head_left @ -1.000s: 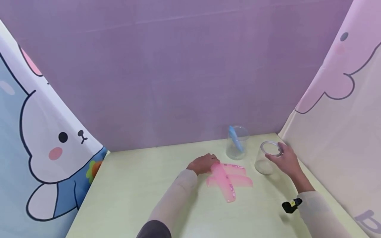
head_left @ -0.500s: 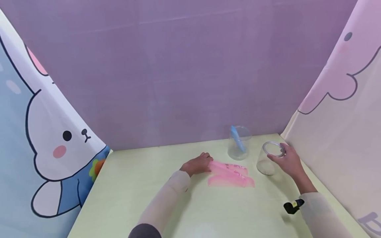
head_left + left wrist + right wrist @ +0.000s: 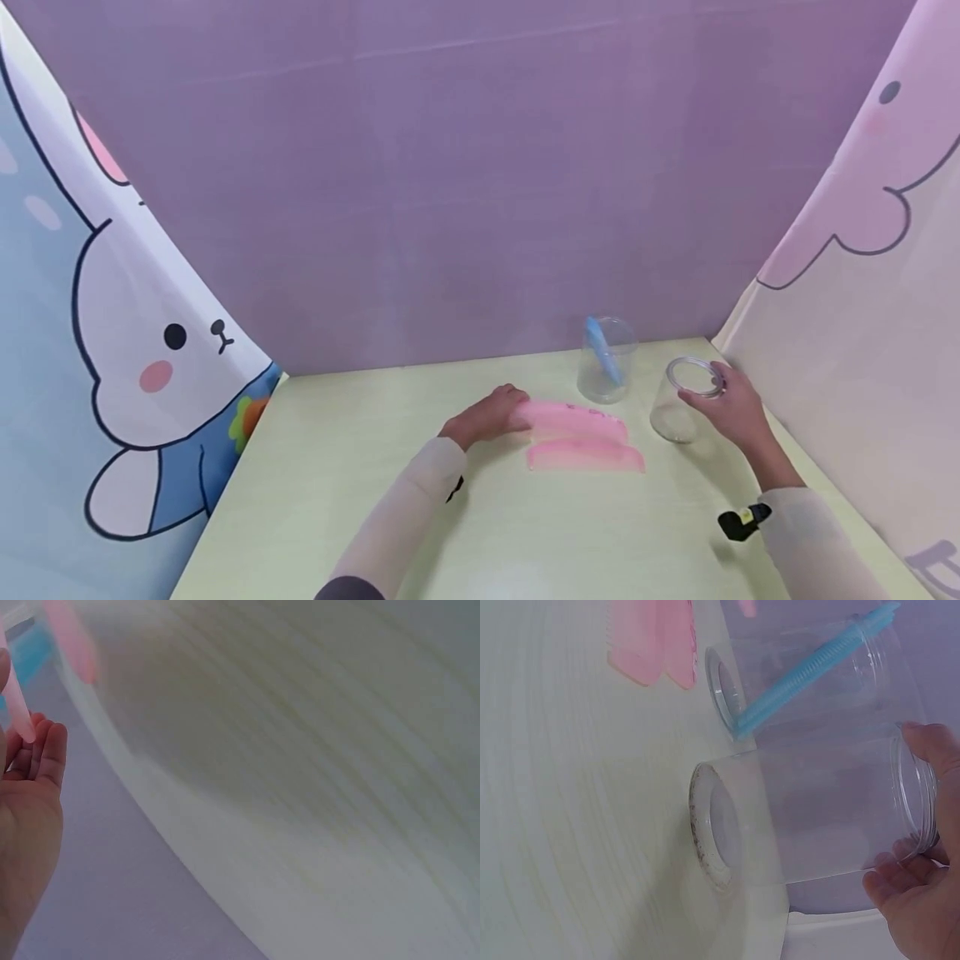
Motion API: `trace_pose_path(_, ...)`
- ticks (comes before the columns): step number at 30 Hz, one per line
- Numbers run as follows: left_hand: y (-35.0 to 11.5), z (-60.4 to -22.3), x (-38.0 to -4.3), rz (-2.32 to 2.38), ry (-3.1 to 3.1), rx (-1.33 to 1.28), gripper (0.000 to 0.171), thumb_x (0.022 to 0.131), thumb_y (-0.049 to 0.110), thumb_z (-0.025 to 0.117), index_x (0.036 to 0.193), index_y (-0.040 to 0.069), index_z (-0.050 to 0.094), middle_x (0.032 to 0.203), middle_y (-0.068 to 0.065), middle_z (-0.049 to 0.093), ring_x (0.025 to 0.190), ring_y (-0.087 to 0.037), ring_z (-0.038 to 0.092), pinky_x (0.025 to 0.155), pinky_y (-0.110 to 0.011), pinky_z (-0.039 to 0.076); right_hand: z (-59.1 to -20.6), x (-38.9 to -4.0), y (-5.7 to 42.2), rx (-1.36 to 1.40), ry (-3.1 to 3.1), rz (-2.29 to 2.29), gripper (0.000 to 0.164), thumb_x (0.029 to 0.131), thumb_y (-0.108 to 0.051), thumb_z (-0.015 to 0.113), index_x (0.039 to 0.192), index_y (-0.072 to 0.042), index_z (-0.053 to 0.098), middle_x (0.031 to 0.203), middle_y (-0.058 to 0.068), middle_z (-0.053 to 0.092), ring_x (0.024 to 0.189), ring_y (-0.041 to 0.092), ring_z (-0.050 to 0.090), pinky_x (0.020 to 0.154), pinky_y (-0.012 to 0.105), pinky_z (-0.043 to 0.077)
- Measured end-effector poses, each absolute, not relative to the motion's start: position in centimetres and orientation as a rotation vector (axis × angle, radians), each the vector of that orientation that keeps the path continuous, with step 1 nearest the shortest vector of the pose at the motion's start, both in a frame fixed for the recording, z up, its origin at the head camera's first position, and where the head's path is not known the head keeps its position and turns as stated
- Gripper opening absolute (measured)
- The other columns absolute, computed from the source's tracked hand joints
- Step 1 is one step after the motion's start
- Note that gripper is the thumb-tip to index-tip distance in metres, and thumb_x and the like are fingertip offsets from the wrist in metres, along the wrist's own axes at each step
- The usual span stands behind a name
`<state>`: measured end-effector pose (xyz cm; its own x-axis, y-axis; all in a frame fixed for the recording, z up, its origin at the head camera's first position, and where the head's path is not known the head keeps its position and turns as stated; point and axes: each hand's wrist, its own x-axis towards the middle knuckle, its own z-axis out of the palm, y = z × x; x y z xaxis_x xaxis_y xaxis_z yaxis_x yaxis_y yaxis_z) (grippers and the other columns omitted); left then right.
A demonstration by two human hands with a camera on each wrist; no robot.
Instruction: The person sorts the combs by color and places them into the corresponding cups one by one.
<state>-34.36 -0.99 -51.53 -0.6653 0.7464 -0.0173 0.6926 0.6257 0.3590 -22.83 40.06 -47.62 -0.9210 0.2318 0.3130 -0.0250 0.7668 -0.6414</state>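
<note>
My left hand (image 3: 487, 417) holds one end of a pink comb (image 3: 555, 412), which stretches to the right over the table. In the left wrist view the held comb (image 3: 16, 705) sits between thumb and fingers. Below it in the head view lies another pink comb (image 3: 585, 457); a further one beneath the held comb is largely hidden. My right hand (image 3: 735, 407) grips the rim of a clear jar (image 3: 670, 419) from the right. The right wrist view shows thumb and fingers around that jar's mouth (image 3: 922, 802). No comb is visible inside it.
Behind the gripped jar stands a second clear jar (image 3: 626, 379) with a blue comb (image 3: 602, 350) leaning in it. A purple backdrop (image 3: 480, 208) rises at the table's (image 3: 360, 467) far edge. Printed cloths (image 3: 150, 400) hang at both sides.
The held pink comb has swung from pointing toward the front of the table to lying nearly crosswise. My left hand has shifted slightly left. The right hand keeps its grip on the jar.
</note>
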Motion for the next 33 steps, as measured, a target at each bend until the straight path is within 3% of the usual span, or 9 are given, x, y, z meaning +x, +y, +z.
trace_pose_path(7, -0.2, -49.9, -34.0, 0.682, 2.662, 1.248, 0.052, 0.099, 0.039, 0.066, 0.139, 0.005, 0.057, 0.134, -0.008, 0.060, 0.126, -0.020, 0.055, 0.111, -0.033, 0.045, -47.6, -22.9, 40.2, -0.155, -2.580, 0.950, 0.083, 0.084, -0.029, 0.081, 0.141, 0.018, 0.041, 0.131, 0.043, 0.051, 0.118, 0.057, 0.051, 0.095, 0.065, 0.041)
trace_pose_path(21, 4.4, -46.5, -33.1, 0.772, 2.741, 1.208, 0.054, 0.102, 0.039, 0.061, 0.143, 0.005, 0.053, 0.140, -0.010, 0.056, 0.131, -0.023, 0.051, 0.111, -0.035, 0.045, -47.7, -22.8, 40.1, -0.144, -2.586, 0.941, 0.081, 0.085, -0.029, 0.081, 0.139, 0.017, 0.043, 0.127, 0.041, 0.053, 0.115, 0.053, 0.052, 0.092, 0.063, 0.042)
trace_pose_path(28, 7.0, -45.2, -32.6, 0.807, 2.776, 1.195, 0.049, 0.101, 0.038, 0.063, 0.138, 0.006, 0.056, 0.132, -0.008, 0.061, 0.120, -0.020, 0.053, 0.101, -0.032, 0.049, -47.7, -22.8, 40.0, -0.114, -2.571, 0.903, 0.072, 0.083, -0.025, 0.083, 0.132, 0.015, 0.050, 0.110, 0.031, 0.058, 0.097, 0.041, 0.056, 0.079, 0.048, 0.044)
trace_pose_path(33, 8.6, -44.2, -32.1, 0.782, 2.835, 1.159, 0.049, 0.101, 0.038, 0.063, 0.138, 0.007, 0.058, 0.133, -0.006, 0.062, 0.122, -0.020, 0.053, 0.103, -0.031, 0.048, -47.5, -22.7, 39.9, -0.131, -2.592, 0.919, 0.079, 0.085, -0.031, 0.081, 0.137, 0.016, 0.046, 0.119, 0.036, 0.056, 0.105, 0.046, 0.056, 0.084, 0.055, 0.045)
